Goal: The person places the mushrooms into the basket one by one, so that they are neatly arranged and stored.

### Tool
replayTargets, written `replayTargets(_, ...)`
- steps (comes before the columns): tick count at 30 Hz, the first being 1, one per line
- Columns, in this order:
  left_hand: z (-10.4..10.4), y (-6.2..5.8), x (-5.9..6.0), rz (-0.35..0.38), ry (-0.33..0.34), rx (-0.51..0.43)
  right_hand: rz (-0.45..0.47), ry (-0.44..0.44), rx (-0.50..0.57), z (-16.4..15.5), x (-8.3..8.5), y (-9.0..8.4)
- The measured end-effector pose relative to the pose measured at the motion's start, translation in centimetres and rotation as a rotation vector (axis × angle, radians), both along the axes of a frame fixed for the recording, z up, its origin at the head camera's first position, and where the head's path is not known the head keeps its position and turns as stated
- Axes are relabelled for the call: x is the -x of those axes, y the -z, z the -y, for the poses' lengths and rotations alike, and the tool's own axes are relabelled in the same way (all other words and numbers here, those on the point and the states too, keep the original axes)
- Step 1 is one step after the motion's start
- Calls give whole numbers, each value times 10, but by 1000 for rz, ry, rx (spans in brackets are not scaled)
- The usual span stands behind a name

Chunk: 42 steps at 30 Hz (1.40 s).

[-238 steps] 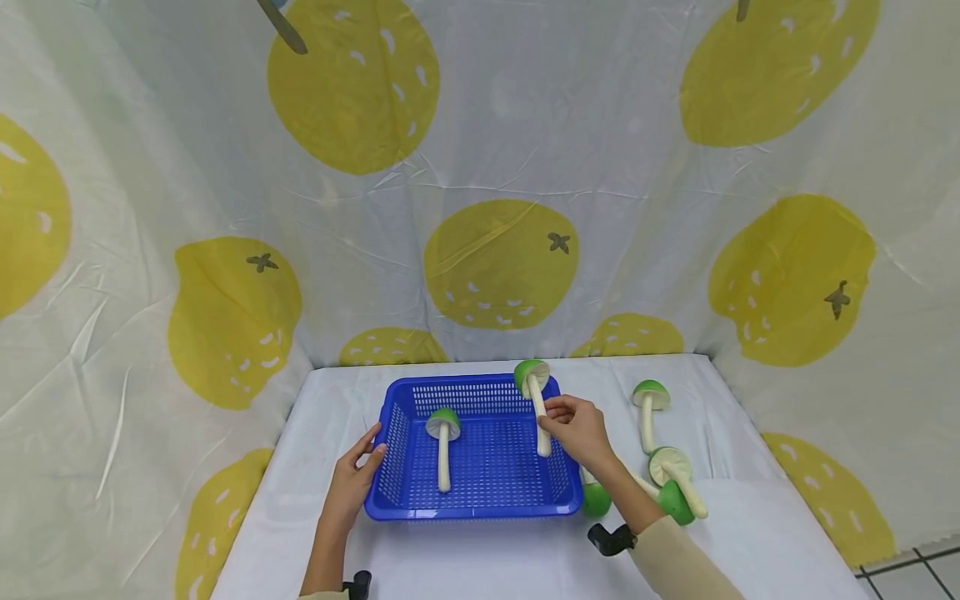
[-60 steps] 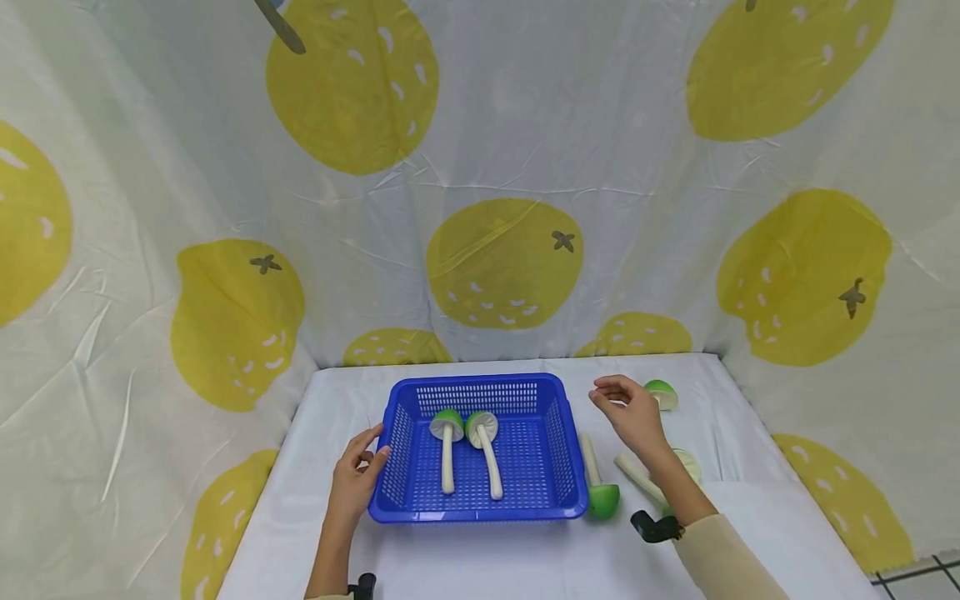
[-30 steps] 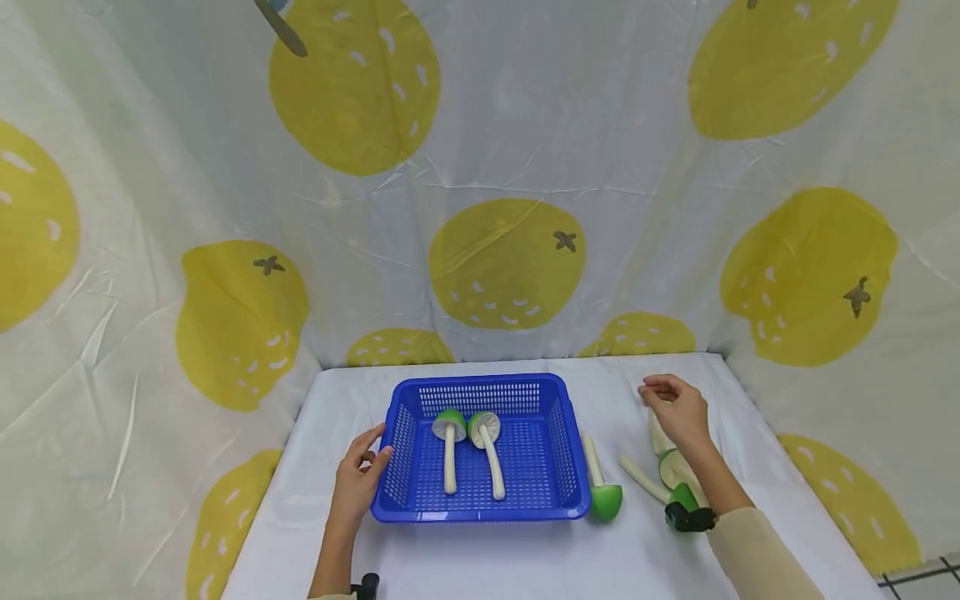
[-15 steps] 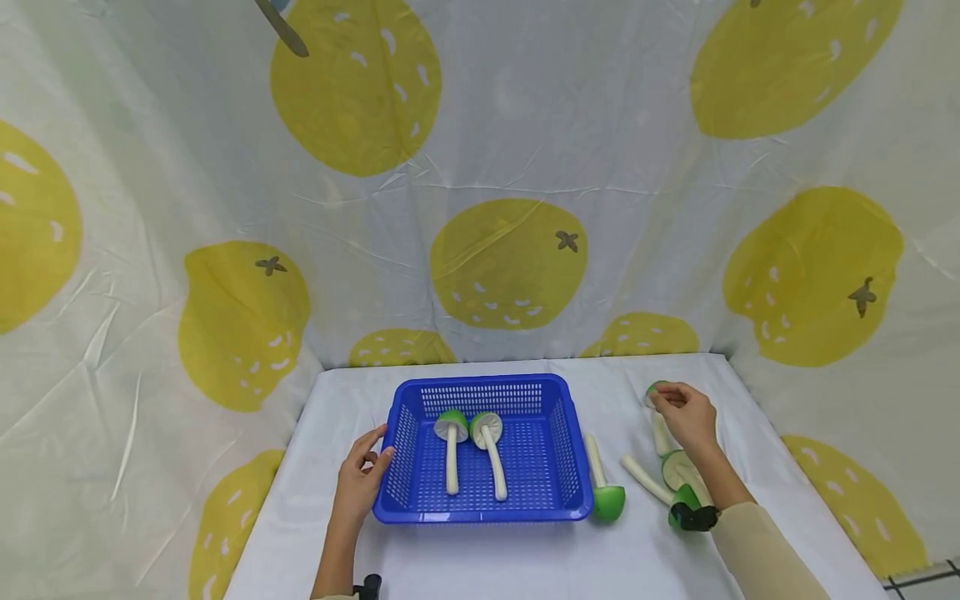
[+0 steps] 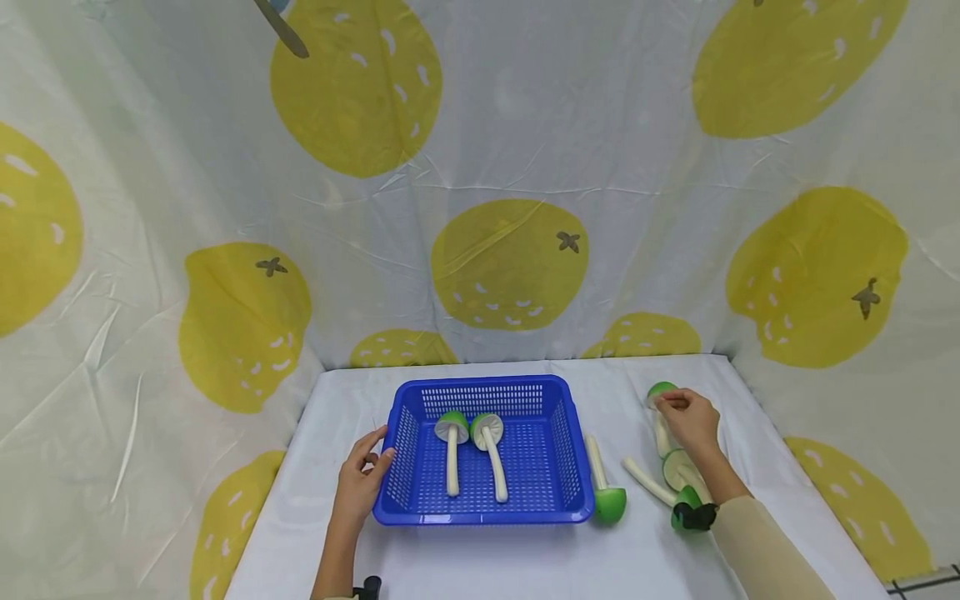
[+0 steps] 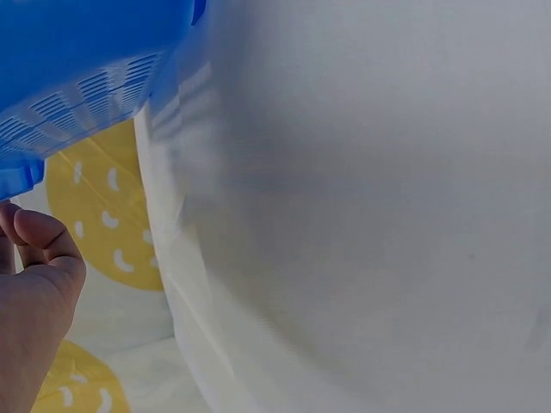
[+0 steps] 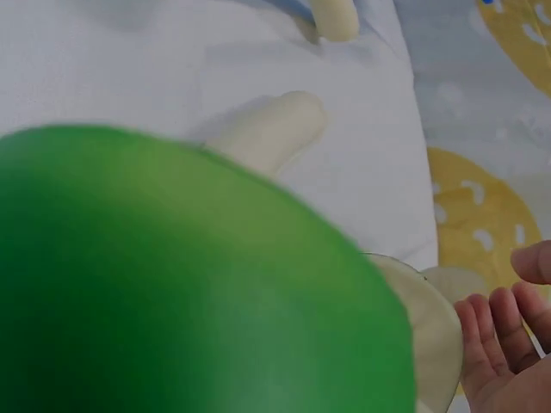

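**Reaching for a toy mushroom beside the basket**

While steadying the blue basket [image 5: 483, 454] at its left wall, left hand [image 5: 360, 483]: fingers relaxed, gripping nothing. Right hand [image 5: 690, 417]: fingertips meeting at the green cap of a mushroom [image 5: 660, 412] lying right of the basket, whether pinching it impossible to tell. Stem running toward the viewer, cap pointing away. Two mushrooms [image 5: 472, 454] already inside.

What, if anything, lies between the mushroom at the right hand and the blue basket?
The right hand touches the far mushroom. Between it and the basket lies bare cloth; another mushroom lies beside the basket's right wall, nearer the person, off the direct line. Nothing visible blocks the way.
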State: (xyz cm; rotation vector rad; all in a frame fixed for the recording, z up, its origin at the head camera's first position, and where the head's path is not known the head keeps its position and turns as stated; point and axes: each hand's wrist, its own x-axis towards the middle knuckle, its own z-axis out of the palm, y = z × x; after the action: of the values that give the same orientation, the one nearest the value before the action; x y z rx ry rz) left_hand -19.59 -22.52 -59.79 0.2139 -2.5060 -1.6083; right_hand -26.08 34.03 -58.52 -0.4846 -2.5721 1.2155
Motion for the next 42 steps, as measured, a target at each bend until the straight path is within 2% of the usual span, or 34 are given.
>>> replayTargets(6,-1,0,1,22,-5,-5,72,-8,-3,-5,0,9)
replayTargets(11,0,-1,-1,2,3,-38,105,-5,0,-7,1,18)
replayTargets(22,0,0,-2,-9,8,-24,187,-20,-17,-10,-4,22)
replayTargets(33,1,-3,-1,-13,10,-33,215,-46,-20,-18,-1,26)
replayTargets(42,1,1,0,-16,11,-19,178,-67,-45,-14,-2,21)
